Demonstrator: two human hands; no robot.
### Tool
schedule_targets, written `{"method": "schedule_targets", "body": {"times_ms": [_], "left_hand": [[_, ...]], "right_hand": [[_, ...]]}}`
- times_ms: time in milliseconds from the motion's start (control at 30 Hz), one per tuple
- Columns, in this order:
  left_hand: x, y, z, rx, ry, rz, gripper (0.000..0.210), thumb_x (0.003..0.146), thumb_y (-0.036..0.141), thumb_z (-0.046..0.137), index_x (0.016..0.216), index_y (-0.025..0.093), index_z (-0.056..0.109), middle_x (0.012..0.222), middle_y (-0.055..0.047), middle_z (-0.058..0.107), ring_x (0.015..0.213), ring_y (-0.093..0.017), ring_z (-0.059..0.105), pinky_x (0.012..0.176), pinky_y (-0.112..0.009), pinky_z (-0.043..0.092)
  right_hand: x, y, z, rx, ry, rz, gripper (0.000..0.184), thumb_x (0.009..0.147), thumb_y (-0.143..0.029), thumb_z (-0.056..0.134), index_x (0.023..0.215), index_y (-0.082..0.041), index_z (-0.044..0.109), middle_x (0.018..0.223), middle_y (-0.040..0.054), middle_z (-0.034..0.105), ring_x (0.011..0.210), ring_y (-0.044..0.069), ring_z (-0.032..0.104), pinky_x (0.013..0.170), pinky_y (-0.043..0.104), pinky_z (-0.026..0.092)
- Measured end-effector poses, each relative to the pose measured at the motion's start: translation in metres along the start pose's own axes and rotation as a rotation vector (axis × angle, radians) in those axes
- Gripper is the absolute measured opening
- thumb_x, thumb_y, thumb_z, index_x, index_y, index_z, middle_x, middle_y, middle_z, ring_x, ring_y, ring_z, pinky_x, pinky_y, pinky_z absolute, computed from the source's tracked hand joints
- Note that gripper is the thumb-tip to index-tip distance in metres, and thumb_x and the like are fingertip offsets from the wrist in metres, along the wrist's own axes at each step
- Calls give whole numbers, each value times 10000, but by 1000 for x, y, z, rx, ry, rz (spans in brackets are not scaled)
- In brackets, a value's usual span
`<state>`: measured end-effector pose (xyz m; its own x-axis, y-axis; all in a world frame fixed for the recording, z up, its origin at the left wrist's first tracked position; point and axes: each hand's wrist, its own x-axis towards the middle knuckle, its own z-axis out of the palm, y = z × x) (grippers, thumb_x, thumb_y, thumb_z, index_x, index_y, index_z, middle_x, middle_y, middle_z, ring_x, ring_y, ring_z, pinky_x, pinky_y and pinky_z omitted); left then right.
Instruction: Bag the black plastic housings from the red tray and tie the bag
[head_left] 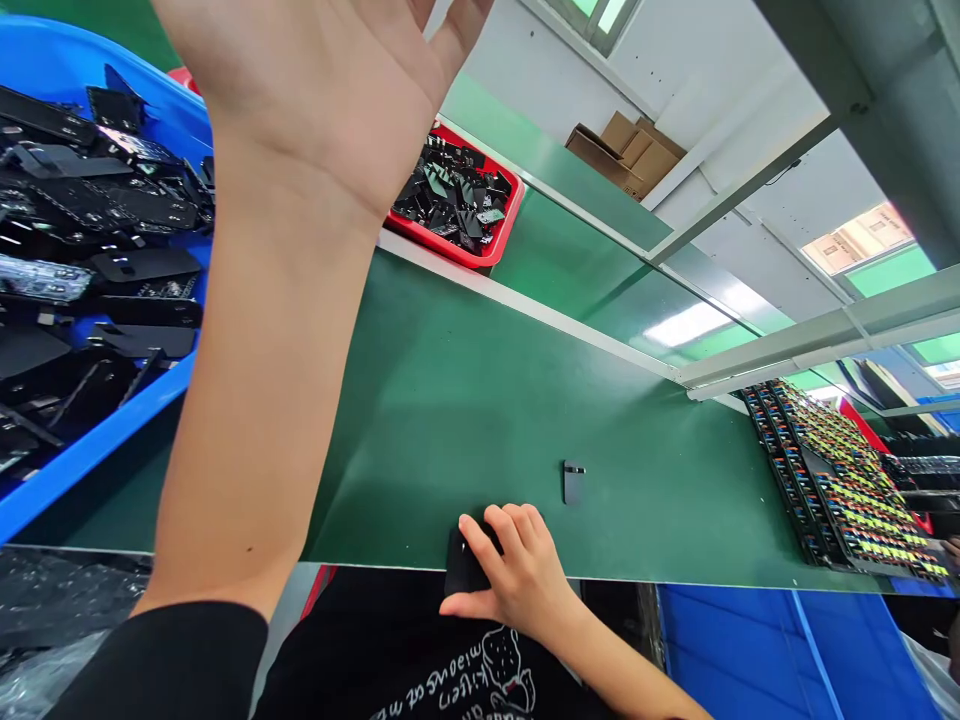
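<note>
My left hand (pixel 315 80) is raised close to the camera, its palm side showing. Most of its fingers run out of the top edge; the part in view looks spread, with nothing held. At the front edge of the green table, my right hand (pixel 517 565) grips a flat black plastic piece (pixel 461 565), partly covered by the fingers. A small dark grey piece (pixel 573 486) with a shiny end lies on the table, ahead and to the right of that hand.
A blue bin (pixel 97 435) heaped with black parts stands at left. Beyond a white rail sits a red tray (pixel 480 258) of small parts. At right are black racks (pixel 840 480) with rows of coloured pieces. White metal bars (pixel 825 335) cross the upper right.
</note>
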<state>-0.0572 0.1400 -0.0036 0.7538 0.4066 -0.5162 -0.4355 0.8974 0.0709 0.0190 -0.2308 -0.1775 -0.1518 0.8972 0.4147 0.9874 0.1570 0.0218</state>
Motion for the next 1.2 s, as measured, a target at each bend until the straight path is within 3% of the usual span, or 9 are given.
{"method": "schedule_targets", "body": {"times_ms": [167, 267, 367, 567, 667, 800, 900, 1067, 1200], "left_hand": [[-23, -23, 19, 110, -124, 203, 1293, 429, 165, -454, 1455, 181, 332, 1510, 21, 191, 1252, -410, 212, 785, -622, 260], [-47, -54, 29, 111, -500, 497, 1117, 600, 264, -372, 1441, 104, 345, 1474, 2, 316, 1215, -322, 368, 840, -509, 357], [-54, -72, 30, 89, -762, 599, 857, 798, 312, -164, 1404, 12, 362, 1442, -35, 402, 1217, -245, 437, 890, -359, 414], [-6, -94, 25, 509, -561, 395, 597, 953, 526, 311, 1235, 54, 545, 1280, -154, 599, 1252, -299, 515, 1070, -479, 337], [27, -125, 12, 639, -464, 143, 555, 931, 549, 335, 1090, 94, 610, 1236, -175, 617, 1156, -330, 578, 1062, -528, 327], [47, -165, -8, 522, -491, -213, 629, 952, 555, 223, 950, 69, 623, 928, -165, 674, 825, -250, 659, 776, -356, 491], [43, -182, -13, 526, -481, -255, 637, 963, 542, 194, 793, 91, 610, 698, -94, 621, 622, -175, 616, 588, -253, 451], [35, -194, -7, 401, -316, -224, 544, 956, 533, 301, 705, 136, 577, 620, -44, 580, 599, -160, 606, 573, -246, 455], [40, -196, -5, 361, -284, -229, 549, 952, 532, 316, 811, 102, 626, 720, -87, 637, 659, -192, 636, 627, -287, 494]], "right_hand": [[0, 5, -1, 12, -2, -68, 729, 827, -758, 460, 1096, -103, 633, 914, 130, 571, 828, 239, 511, 730, 379, 457], [6, 10, -5, 55, 17, -87, 692, 857, -723, 454, 1070, -90, 636, 878, 122, 577, 799, 225, 513, 710, 365, 465], [18, 21, -12, 77, 49, -87, 643, 878, -679, 471, 1088, -92, 626, 878, 120, 589, 795, 222, 532, 714, 362, 475], [75, 70, -54, 84, 276, -55, 600, 897, -658, 455, 1154, -131, 583, 875, 101, 564, 762, 209, 549, 675, 350, 487], [112, 101, -83, 0, 410, -99, 582, 881, -641, 509, 1215, -166, 551, 893, 97, 553, 788, 222, 549, 681, 365, 495], [145, 138, -99, -27, 523, -123, 552, 873, -619, 542, 1186, -164, 560, 917, 106, 560, 829, 235, 547, 689, 369, 495], [152, 156, -92, -23, 483, -98, 544, 883, -616, 526, 1118, -129, 590, 911, 116, 571, 812, 228, 538, 685, 361, 489], [150, 162, -76, -109, 321, -89, 599, 881, -644, 496, 1079, -92, 615, 901, 120, 607, 797, 235, 546, 712, 383, 466], [145, 165, -92, -103, 272, -65, 666, 880, -657, 491, 1267, -116, 522, 1081, 135, 622, 991, 280, 569, 1011, 542, 334]]}}
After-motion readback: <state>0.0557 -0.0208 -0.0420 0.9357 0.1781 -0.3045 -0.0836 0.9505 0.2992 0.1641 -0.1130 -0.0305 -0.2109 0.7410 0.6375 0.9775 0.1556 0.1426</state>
